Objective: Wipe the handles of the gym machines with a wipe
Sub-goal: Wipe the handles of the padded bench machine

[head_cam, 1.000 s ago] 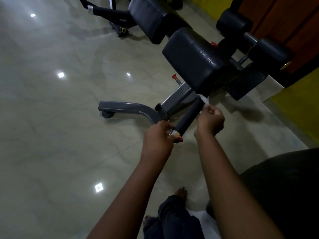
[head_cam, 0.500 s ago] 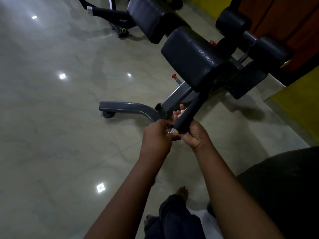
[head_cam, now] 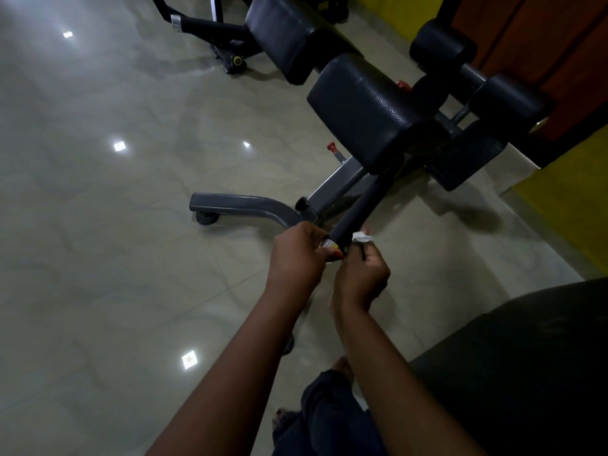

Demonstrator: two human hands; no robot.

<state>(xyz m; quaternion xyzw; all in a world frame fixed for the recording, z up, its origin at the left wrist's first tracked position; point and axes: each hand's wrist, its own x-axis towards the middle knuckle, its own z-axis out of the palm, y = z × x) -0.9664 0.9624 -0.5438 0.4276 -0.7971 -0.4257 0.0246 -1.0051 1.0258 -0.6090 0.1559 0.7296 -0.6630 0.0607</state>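
While my left hand [head_cam: 297, 258] curls round the near end of the black handle [head_cam: 365, 205], gripping it right at the silver end cap [head_cam: 328, 245], my right hand [head_cam: 362, 274] sits just beside it on the bar's other side. Its fingers are bent and pinch a crumpled white wipe [head_cam: 361, 237] against the handle's right flank. Both hands are clenched, then: one on the bar, one on the cloth, and their knuckles nearly touch below the cap. Only a small bunch of the wipe shows above my right fingers; the rest is hidden in that hand, and I cannot tell how far it wraps under the bar. From my grip the handle runs up and away to the right, bare along its length, until it disappears beneath the dark textured seat pad [head_cam: 365, 113]. Just left of my left hand, and a little beyond it, the grey frame leg [head_cam: 243, 205] bends out across the glossy floor [head_cam: 98, 225] on a small foot. Further past the grip a red knob [head_cam: 331, 147] stands by the frame, and well beyond the seat pad sit two black roller pads [head_cam: 442, 46] on a crossbar. Below my forearms, nearer to me than the grip, a dark trouser leg [head_cam: 329, 409] and a bare foot show.
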